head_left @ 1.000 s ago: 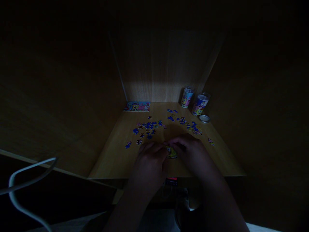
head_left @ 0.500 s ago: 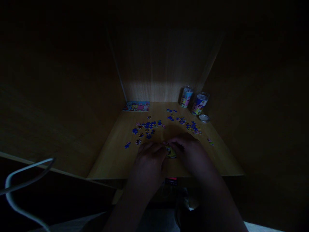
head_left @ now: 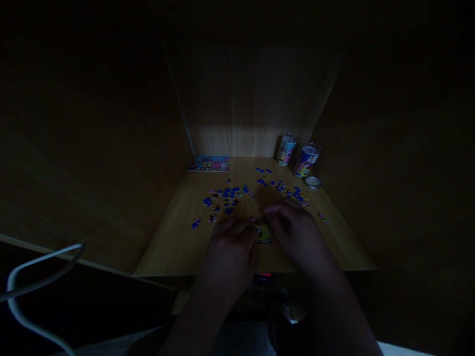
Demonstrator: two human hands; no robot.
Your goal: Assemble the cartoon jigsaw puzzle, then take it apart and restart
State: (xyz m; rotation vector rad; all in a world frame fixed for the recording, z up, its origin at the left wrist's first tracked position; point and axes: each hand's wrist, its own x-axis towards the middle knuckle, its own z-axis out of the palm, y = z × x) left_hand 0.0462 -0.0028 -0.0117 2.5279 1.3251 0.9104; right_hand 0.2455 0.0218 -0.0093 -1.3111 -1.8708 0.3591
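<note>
A small joined section of jigsaw puzzle (head_left: 263, 234), mostly yellow, lies on the wooden desk near its front edge. My left hand (head_left: 233, 242) rests at the section's left side, its curled fingers against the edge and partly covering it. To the right, my right hand (head_left: 295, 225) hovers just above the section's upper right corner, with thumb and forefinger bent towards each other. Whatever sits between those fingertips is too dark and small to make out. A pinkish puzzle piece (head_left: 253, 219) shows at the section's top edge.
Loose puzzle pieces, many blue side up, form a left cluster (head_left: 230, 193) and a right cluster (head_left: 289, 189). A picture card (head_left: 210, 163) lies at the back left. Two printed cans (head_left: 285, 150) and a round lid (head_left: 313, 182) are at the back right. Wooden panels enclose the desk (head_left: 174, 247).
My right hand has drawn slightly up and right from the puzzle section, uncovering more of its yellow surface. The left hand has barely moved.
</note>
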